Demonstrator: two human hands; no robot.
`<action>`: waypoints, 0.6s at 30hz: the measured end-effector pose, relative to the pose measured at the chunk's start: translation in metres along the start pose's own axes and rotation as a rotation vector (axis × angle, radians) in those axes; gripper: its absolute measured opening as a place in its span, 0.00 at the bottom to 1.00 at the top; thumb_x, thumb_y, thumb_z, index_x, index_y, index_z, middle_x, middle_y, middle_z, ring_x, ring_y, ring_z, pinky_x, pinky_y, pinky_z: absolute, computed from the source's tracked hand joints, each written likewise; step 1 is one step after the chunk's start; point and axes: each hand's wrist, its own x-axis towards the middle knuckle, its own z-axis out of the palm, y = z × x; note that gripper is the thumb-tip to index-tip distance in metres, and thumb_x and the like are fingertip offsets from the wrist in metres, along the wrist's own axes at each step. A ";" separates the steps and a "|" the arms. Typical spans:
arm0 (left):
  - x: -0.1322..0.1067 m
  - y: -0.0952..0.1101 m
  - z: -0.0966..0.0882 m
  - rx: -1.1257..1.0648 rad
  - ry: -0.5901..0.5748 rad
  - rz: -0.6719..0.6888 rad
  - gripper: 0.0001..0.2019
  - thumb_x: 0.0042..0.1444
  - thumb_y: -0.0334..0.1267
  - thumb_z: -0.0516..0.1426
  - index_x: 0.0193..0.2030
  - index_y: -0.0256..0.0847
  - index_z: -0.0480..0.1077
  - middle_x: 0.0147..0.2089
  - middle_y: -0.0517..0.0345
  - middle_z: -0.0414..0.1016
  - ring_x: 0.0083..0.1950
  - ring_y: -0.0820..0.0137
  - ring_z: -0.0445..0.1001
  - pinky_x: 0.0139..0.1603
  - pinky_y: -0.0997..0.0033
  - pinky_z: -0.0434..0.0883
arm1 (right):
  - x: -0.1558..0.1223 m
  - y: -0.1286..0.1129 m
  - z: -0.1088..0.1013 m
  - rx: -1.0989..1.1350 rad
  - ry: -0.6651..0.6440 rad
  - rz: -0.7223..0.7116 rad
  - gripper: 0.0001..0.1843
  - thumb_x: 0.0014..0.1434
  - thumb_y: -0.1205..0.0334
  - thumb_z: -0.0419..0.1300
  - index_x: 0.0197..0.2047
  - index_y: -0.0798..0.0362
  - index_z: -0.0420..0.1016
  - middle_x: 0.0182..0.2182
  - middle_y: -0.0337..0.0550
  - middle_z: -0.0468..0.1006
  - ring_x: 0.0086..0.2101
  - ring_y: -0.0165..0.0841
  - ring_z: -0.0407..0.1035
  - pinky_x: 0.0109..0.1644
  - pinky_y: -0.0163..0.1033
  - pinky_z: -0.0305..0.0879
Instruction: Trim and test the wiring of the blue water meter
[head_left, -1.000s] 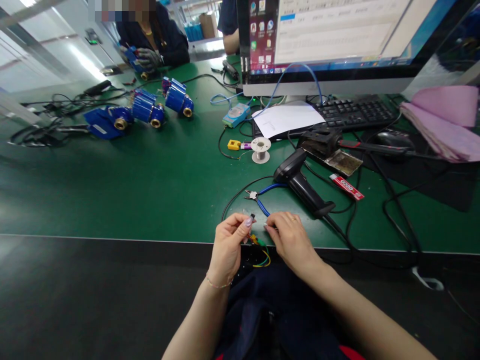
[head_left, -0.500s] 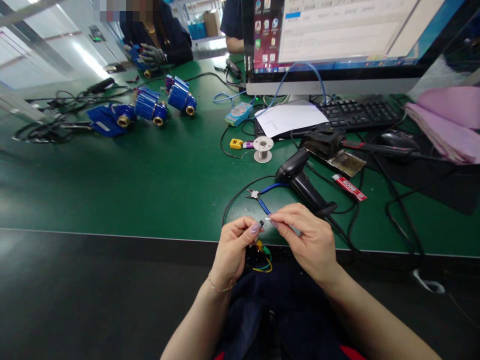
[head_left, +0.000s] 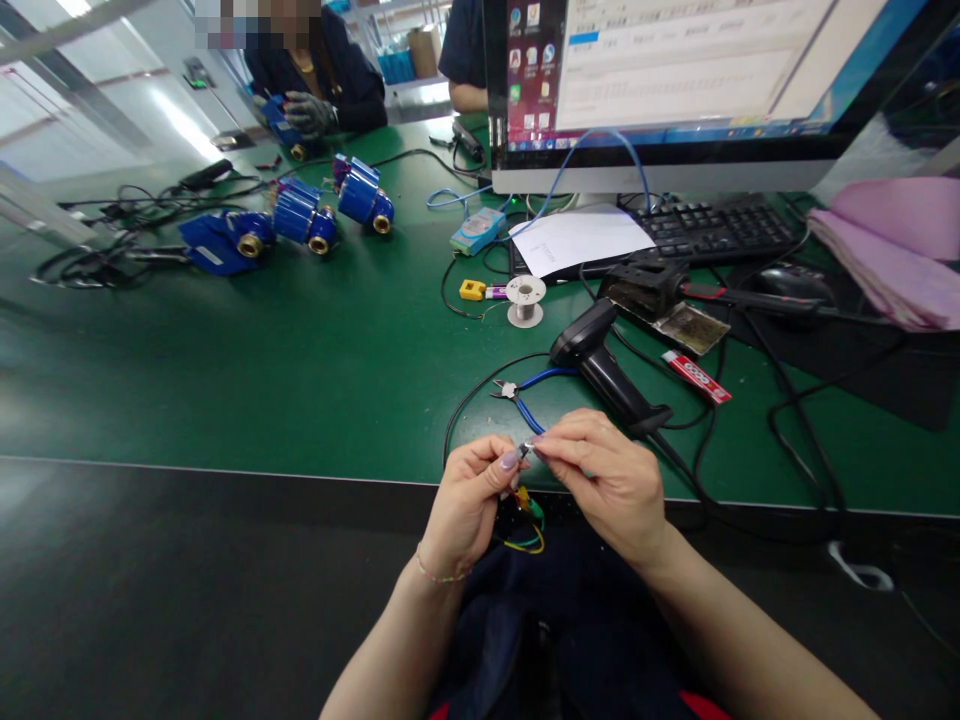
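Over the table's front edge, my left hand [head_left: 474, 490] is closed, pinching the end of a black cable [head_left: 448, 425] between thumb and forefinger. Below that hand hang yellow and green clips [head_left: 531, 505] with thin yellow and green wires [head_left: 536, 545]. My right hand [head_left: 604, 480] is closed too, its thumb and fingertips pressed together at the tip of the cable end. A small pale bit shows between its fingertips, too small to name. Just beyond the hands lie blue-handled cutting pliers [head_left: 510, 391] and a black barcode scanner [head_left: 600, 360].
A solder spool [head_left: 526, 303], a red-and-white tube box [head_left: 696, 377] and a soldering iron stand [head_left: 660, 290] lie on the green table [head_left: 225, 390]. Behind are a monitor [head_left: 675, 175] and keyboard [head_left: 720, 225]. Several blue valve units [head_left: 300, 213] stand left; a gloved person [head_left: 311, 115] sits across.
My right hand has shifted slightly left, bringing its fingertips against the cable end in my left hand. The left hand stays nearly in place.
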 end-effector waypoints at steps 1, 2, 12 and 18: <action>0.000 0.000 0.000 -0.005 -0.007 0.004 0.12 0.47 0.38 0.64 0.22 0.34 0.68 0.22 0.61 0.62 0.23 0.80 0.56 0.25 0.79 0.54 | -0.001 0.001 0.000 0.045 -0.013 0.035 0.08 0.53 0.72 0.60 0.36 0.53 0.77 0.30 0.41 0.77 0.34 0.29 0.70 0.42 0.39 0.67; 0.000 -0.001 0.000 -0.006 -0.013 0.006 0.12 0.47 0.38 0.64 0.22 0.34 0.68 0.22 0.61 0.62 0.23 0.80 0.56 0.26 0.79 0.54 | -0.001 0.001 0.000 0.109 -0.028 0.087 0.08 0.53 0.71 0.61 0.36 0.52 0.78 0.30 0.40 0.77 0.34 0.29 0.70 0.40 0.38 0.67; 0.001 -0.004 -0.001 0.086 -0.087 0.067 0.10 0.50 0.38 0.62 0.24 0.35 0.70 0.24 0.61 0.61 0.28 0.77 0.59 0.31 0.78 0.57 | -0.008 0.010 0.002 0.899 -0.126 0.864 0.05 0.45 0.61 0.68 0.29 0.51 0.79 0.26 0.38 0.78 0.28 0.24 0.70 0.35 0.30 0.67; 0.001 -0.006 -0.001 0.138 -0.124 0.087 0.09 0.51 0.39 0.61 0.25 0.36 0.71 0.25 0.59 0.64 0.29 0.74 0.61 0.32 0.75 0.57 | -0.004 0.007 0.001 1.136 -0.226 1.074 0.11 0.39 0.58 0.72 0.26 0.54 0.79 0.22 0.37 0.75 0.25 0.20 0.66 0.33 0.26 0.62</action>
